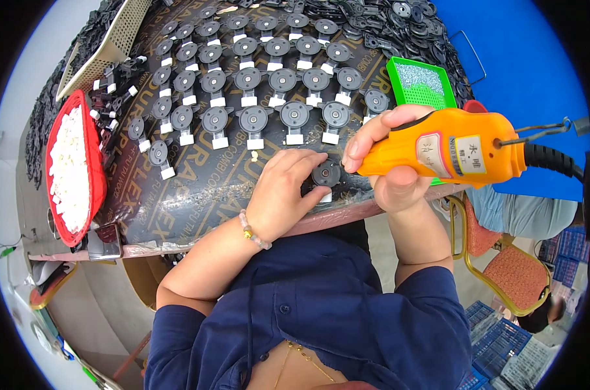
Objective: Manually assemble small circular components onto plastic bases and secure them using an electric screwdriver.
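In my right hand (399, 185) is an orange electric screwdriver (474, 144), held sideways, with its nose toward the left and its black cord running off right. My left hand (283, 190) lies on the table. Its thumb and fingers close round a round black plastic part (325, 172) with a white block (325, 196) at its near side. The screwdriver's nose is just right of that part; whether its bit touches a screw, I cannot make out. Beyond my hands, several similar round black parts (294, 115) stand in rows, each with a white block.
A red basket (98, 175) of small white pieces sits at the left. A green tray (448, 91) of tiny silvery pieces lies at the right. Black parts (412, 32) heap along the far edge near a beige perforated crate (106, 49). A metal hook (536, 133) holds the screwdriver's end.
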`<state>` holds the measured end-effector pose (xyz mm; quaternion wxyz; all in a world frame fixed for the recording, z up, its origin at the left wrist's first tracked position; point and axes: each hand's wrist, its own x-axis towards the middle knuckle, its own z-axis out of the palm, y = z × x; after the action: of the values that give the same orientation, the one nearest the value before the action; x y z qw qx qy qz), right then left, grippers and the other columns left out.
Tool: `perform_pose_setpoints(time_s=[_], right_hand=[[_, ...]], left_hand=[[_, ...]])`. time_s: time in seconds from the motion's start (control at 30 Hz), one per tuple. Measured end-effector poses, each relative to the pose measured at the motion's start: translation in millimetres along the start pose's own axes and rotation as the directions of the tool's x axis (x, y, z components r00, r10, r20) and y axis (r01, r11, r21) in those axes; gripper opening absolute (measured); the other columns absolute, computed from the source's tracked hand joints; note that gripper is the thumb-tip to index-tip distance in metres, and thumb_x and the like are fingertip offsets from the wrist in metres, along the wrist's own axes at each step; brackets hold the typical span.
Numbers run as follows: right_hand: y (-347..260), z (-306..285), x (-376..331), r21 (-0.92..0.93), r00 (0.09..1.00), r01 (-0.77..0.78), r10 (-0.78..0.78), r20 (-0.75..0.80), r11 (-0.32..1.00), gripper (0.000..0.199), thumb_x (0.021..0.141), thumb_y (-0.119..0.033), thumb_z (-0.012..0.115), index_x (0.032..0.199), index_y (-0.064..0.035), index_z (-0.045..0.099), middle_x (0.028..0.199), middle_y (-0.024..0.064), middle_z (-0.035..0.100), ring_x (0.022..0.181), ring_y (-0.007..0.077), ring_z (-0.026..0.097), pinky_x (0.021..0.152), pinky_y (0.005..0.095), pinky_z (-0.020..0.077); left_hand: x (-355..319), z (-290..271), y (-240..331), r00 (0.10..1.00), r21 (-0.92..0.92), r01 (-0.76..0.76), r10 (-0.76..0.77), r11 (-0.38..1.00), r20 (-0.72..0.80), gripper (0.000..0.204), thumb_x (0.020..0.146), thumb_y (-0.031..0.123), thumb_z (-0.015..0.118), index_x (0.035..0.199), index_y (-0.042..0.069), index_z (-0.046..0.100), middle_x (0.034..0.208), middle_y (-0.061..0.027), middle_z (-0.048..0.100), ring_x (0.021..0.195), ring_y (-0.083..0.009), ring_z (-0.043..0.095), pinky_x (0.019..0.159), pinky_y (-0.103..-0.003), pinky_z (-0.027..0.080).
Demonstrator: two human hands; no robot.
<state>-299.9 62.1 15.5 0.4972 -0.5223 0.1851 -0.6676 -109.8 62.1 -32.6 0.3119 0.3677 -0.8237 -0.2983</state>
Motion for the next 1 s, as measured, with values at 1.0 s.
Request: perform_pose_setpoints(time_s=[1.0], right_hand=[[-43,-116,20,-0.498,0.933,0.057,-0.224,-0.282,0.865,0.054,0.094,-0.047,0.068,0.115,0.0,0.053,0.081,0.0102,0.065,0.064,0.0167,0.063,0.06,0.0298,0.0528]], left_hand=[[3,7,10,0.999,0.049,-0.024,0.022,0.999,0.048,0.058,0.074,0.007,0.081,0.128,0.001,0.062,0.123,-0.0189,0.065,0.114,-0.0365,0.061,0.1,-0.043,0.047]])
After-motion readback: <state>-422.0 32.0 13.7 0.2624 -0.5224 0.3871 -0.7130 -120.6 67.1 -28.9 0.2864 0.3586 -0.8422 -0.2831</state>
